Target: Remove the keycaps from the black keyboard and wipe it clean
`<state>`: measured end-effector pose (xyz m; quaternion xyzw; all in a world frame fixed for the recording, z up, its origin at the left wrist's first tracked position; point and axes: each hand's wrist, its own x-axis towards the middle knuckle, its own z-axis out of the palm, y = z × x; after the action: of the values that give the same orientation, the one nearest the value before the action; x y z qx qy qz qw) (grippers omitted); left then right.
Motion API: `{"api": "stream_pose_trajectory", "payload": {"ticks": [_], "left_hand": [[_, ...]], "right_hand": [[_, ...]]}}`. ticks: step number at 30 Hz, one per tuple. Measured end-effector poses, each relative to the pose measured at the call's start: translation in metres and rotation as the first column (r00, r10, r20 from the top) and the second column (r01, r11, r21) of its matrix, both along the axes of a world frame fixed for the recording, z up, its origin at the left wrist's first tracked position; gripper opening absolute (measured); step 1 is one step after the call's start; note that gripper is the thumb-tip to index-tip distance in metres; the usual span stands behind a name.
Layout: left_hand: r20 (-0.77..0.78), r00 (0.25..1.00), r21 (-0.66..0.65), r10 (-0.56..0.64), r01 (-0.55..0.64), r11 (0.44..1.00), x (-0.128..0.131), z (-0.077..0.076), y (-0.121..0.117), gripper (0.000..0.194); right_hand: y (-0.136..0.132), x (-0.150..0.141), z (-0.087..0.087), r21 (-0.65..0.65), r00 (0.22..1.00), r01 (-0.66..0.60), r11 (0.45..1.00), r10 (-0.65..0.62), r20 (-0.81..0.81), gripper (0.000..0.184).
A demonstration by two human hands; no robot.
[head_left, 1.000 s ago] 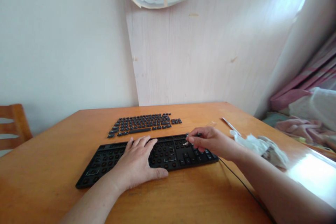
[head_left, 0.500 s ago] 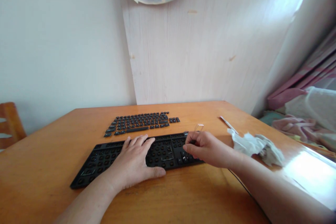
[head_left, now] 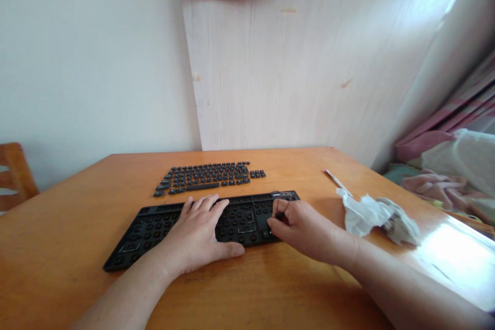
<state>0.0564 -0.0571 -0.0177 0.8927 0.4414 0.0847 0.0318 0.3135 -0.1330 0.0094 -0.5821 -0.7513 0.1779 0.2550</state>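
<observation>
Keyboard (head_left: 235, 220) black; loose keycaps (head_left: 202, 186) black; table (head_left: 286, 283) orange-brown; tissue (head_left: 363, 215) white.

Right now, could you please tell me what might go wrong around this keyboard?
The loose keycaps lie in rows just beyond the keyboard, so a backward slip might scatter them. The left hand spreads over bare key positions, and could press too hard there. The right forearm, near the white tissue, might brush it.

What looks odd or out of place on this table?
The keyboard: its left and middle sections show bare sockets and exposed wire pieces, as if stripped. The loose keycaps lie behind it in neat rows, which looks deliberate rather than broken. To the right, a crumpled white tissue looks untidy.
</observation>
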Motion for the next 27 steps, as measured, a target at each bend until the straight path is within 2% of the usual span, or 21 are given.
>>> {"api": "stream_pose_trajectory", "payload": {"ticks": [7, 12, 20, 27], "left_hand": [[0.014, 1.000, -0.022, 0.016, -0.015, 1.000, 0.002, 0.003, -0.003, 0.109], [0.021, 1.000, -0.005, 0.011, -0.011, 1.000, 0.004, 0.002, -0.003, 0.108], [0.056, 0.998, -0.020, 0.008, -0.007, 1.000, 0.004, 0.002, -0.004, 0.109], [0.031, 0.999, -0.039, 0.018, -0.016, 0.999, 0.006, 0.005, -0.007, 0.110]], "right_hand": [[-0.002, -0.005, 0.001, -0.026, 0.998, 0.017, 1.000, -0.016, 0.053, 0.015], [-0.005, -0.010, 0.003, 0.008, 0.994, 0.026, 1.000, -0.027, 0.110, 0.019], [0.008, -0.005, -0.005, -0.050, 1.000, -0.020, 0.999, 0.019, -0.025, 0.013], [0.012, -0.005, -0.011, -0.017, 0.991, 0.041, 0.999, -0.043, -0.128, 0.017]]}}
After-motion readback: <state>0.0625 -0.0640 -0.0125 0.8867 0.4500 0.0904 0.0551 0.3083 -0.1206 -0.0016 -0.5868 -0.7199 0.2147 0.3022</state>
